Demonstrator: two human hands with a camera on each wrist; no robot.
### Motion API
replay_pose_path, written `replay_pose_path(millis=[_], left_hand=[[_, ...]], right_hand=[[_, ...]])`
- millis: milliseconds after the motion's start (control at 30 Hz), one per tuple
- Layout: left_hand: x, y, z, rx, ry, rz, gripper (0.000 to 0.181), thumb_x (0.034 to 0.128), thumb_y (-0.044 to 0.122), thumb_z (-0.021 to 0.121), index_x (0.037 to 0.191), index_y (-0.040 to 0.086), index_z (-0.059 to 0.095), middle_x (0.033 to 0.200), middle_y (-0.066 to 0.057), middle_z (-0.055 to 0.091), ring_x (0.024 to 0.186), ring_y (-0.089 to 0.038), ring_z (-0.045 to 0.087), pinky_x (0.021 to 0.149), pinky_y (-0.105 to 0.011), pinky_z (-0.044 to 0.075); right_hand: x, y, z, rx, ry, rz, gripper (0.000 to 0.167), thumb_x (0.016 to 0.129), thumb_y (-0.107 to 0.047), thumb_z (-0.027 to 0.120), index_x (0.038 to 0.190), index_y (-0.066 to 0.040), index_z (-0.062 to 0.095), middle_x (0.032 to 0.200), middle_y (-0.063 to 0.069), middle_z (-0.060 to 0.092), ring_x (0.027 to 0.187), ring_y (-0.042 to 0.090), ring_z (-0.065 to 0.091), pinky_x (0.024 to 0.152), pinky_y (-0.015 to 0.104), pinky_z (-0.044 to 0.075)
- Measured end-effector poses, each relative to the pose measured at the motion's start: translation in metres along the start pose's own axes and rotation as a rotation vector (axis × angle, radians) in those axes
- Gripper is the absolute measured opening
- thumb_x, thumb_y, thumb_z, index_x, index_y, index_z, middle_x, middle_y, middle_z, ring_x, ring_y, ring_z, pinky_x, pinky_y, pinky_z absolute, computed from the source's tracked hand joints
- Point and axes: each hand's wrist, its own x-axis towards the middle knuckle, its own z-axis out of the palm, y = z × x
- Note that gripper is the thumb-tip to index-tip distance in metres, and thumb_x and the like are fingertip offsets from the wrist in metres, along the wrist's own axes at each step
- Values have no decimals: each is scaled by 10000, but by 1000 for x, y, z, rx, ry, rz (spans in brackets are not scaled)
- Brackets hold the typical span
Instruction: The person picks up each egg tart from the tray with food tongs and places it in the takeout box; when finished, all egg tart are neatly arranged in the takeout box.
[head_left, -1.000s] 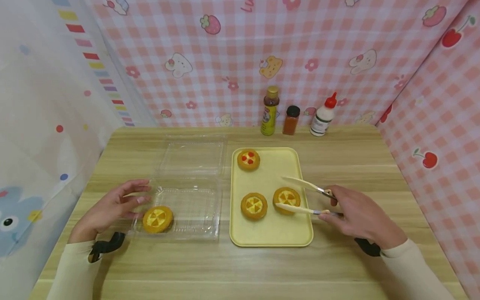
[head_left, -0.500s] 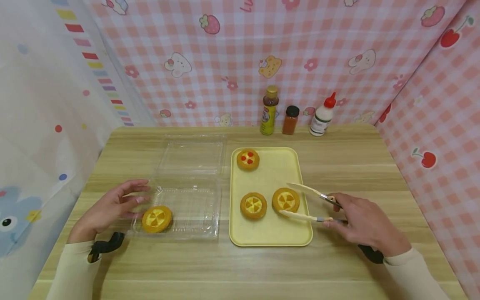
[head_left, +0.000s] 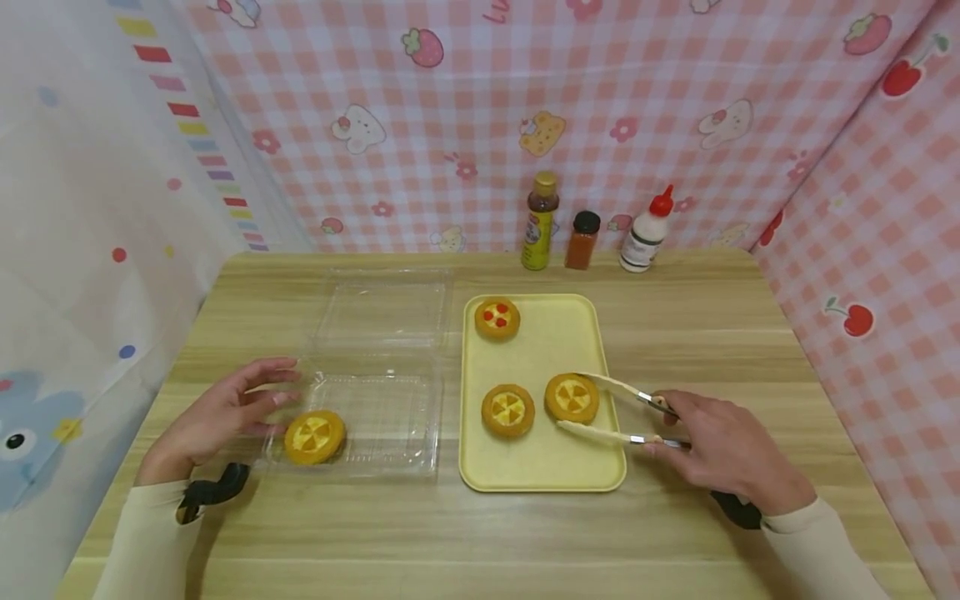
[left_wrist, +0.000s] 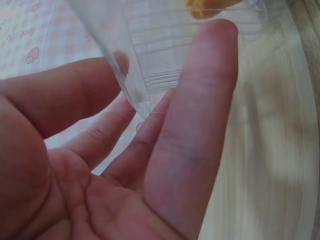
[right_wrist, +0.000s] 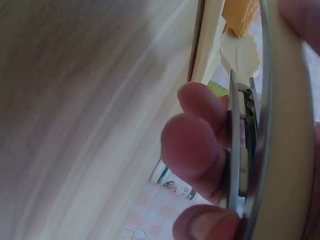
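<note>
On the pale yellow tray (head_left: 528, 477) lie two round tarts with orange wedges, a left one (head_left: 507, 410) and a right one (head_left: 572, 398), plus a red-dotted tart (head_left: 497, 320). My right hand (head_left: 731, 446) grips a pair of tongs (head_left: 611, 435), whose cream tips stand apart on either side of the right orange tart. My left hand (head_left: 225, 417), fingers relaxed, touches the left edge of a clear plastic container (head_left: 375, 417); in the left wrist view, its wall (left_wrist: 125, 75) passes between my fingers. Another orange-wedge tart (head_left: 315, 437) lies in that container's near left corner.
The container's clear lid (head_left: 386, 312) lies folded back behind it. At the table's back edge stand a yellow-labelled bottle (head_left: 537, 225), a black-capped spice jar (head_left: 582, 242) and a white red-topped squeeze bottle (head_left: 645, 233). Checked cloth hangs behind.
The tongs drew back slightly to the right, then their upper tip came down to the far edge of the right orange tart. My left hand has stayed in place.
</note>
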Motion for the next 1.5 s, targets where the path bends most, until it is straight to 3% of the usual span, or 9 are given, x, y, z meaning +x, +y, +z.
replay_pose_path(millis=[533,867,1200,1500], left_hand=[[1,-1,1,7,6,-12,571,1117,221,562,1599,19,333,1559,-251,425,1188,14,668,832,-405,666],[1,-6,4,-4,46,25,553,1123,213,547,1585,-13,347,1453,-13,564,1176,-15,681,811,-390,669],[4,-12,9,-17,81,53,534,1120,216,552,1583,16,373,1441,-38,573,1189,-27,674,829,-362,664],[4,-15,14,-33,117,83,509,1116,180,557,1560,-16,404,1404,39,607,1173,-19,679,814,-330,662]], right_hand=[[13,3,-11,46,58,-24,430,860,-453,874,1056,-124,677,838,-76,670,608,-13,439,545,220,401],[41,-8,-28,47,37,-30,392,896,-495,830,1013,-165,654,794,-82,633,595,23,438,552,240,391],[72,-26,-29,66,5,-71,439,929,-536,780,1091,-147,658,884,-44,700,633,41,498,589,272,450],[102,-49,-29,80,-54,-85,502,951,-575,731,1169,-129,651,964,14,746,690,91,564,649,321,509]])
